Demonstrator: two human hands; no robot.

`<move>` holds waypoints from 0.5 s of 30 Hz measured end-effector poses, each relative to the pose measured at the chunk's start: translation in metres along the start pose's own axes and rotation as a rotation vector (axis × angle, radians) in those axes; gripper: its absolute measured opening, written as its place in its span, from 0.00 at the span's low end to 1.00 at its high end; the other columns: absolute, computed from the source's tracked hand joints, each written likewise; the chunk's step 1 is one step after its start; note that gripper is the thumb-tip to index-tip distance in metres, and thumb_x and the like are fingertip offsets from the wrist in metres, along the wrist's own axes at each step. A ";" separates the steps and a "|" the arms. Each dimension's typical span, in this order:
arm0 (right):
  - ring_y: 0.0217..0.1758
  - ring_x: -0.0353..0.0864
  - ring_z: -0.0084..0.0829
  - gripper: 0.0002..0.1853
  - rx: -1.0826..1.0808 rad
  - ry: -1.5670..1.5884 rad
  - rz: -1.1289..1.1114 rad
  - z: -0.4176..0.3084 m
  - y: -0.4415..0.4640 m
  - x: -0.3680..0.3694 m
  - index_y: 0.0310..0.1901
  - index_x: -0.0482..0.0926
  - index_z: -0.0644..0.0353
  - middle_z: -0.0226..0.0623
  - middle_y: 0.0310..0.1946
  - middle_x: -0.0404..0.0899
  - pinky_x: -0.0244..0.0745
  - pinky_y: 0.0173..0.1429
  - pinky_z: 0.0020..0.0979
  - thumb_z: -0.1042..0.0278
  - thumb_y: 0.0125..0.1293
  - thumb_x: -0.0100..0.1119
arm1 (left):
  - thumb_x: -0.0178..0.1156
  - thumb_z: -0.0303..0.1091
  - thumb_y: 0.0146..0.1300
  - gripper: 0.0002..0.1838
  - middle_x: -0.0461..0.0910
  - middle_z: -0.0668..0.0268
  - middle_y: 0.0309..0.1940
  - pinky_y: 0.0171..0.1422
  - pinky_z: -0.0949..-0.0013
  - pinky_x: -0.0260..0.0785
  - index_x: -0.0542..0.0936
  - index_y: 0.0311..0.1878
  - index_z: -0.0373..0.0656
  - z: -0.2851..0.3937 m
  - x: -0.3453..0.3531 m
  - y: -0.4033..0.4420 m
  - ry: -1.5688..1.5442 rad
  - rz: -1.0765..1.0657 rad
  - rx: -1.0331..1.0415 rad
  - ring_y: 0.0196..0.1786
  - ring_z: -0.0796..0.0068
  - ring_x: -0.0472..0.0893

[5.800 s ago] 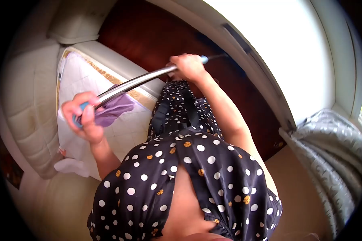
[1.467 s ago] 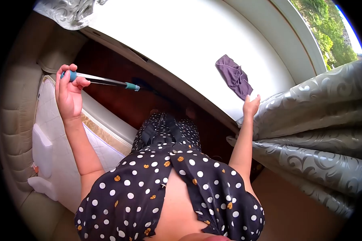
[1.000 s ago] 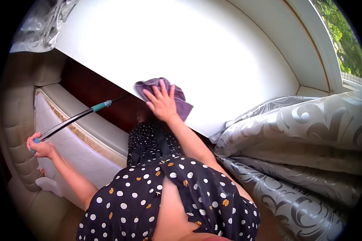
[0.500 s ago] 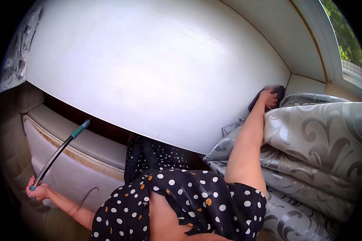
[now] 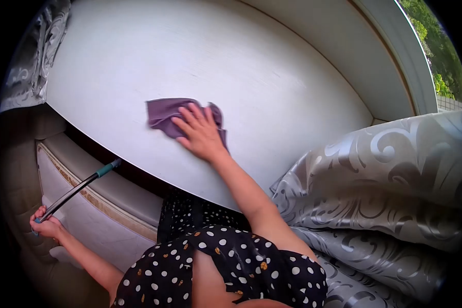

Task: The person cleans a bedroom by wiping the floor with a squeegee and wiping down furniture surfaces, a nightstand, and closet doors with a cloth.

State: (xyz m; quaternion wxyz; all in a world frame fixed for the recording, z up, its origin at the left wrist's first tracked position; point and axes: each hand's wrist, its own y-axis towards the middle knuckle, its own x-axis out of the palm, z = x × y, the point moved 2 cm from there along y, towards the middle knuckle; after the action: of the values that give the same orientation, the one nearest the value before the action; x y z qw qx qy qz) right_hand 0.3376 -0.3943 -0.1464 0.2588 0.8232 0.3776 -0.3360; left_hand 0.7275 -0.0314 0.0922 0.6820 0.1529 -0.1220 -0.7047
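My right hand [image 5: 202,134] lies flat with its fingers spread on a purple cloth [image 5: 165,114], pressing it against a white windowsill-like surface [image 5: 272,118]. The cloth is rumpled and reaches out past the fingertips to the left. At lower left, my left hand [image 5: 47,226] is wrapped round the end of a shiny metal pole [image 5: 72,195] with a teal sleeve near its far end. That far end meets the dark gap beneath the white surface's front edge, and what lies beyond it is hidden.
Grey patterned curtain fabric [image 5: 385,169] hangs in thick folds at right, with more curtain [image 5: 33,61] at far left. A window [image 5: 436,56] is at upper right. Below the surface stands a padded grey panel [image 5: 82,154] with a worn edge.
My right hand has swept the cloth from the far right corner by the curtain leftward to the surface's middle. The left hand still grips the pole, slightly higher in view.
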 end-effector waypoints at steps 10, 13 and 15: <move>0.62 0.63 0.55 0.29 1.461 -0.620 1.015 0.238 -0.353 -0.177 0.59 0.63 0.70 0.60 0.60 0.61 0.57 0.67 0.41 0.53 0.65 0.48 | 0.49 0.44 0.65 0.18 0.57 0.70 0.12 0.34 0.64 0.58 0.62 0.21 0.48 0.001 0.008 0.003 -0.092 0.037 -0.126 0.18 0.74 0.59; 0.69 0.51 0.52 0.32 1.673 -0.716 0.570 0.130 -0.256 -0.104 0.64 0.60 0.58 0.51 0.66 0.53 0.52 0.64 0.60 0.45 0.65 0.43 | 0.52 0.40 0.62 0.18 0.54 0.69 0.11 0.32 0.60 0.61 0.59 0.21 0.47 0.021 0.002 0.037 -0.041 0.122 0.030 0.17 0.72 0.60; 0.72 0.44 0.51 0.33 1.345 -0.760 0.335 0.067 -0.204 -0.027 0.67 0.57 0.51 0.47 0.68 0.51 0.41 0.65 0.65 0.42 0.64 0.43 | 0.51 0.38 0.61 0.17 0.54 0.68 0.12 0.33 0.58 0.63 0.59 0.21 0.47 0.039 0.005 0.065 -0.014 0.127 0.073 0.17 0.71 0.60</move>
State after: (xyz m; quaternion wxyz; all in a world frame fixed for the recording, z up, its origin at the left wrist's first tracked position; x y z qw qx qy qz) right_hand 0.1382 -0.3339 -0.2040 -0.1358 0.6777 -0.1501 -0.7070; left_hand 0.7726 -0.0403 0.1533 0.7183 0.1648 -0.1617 -0.6563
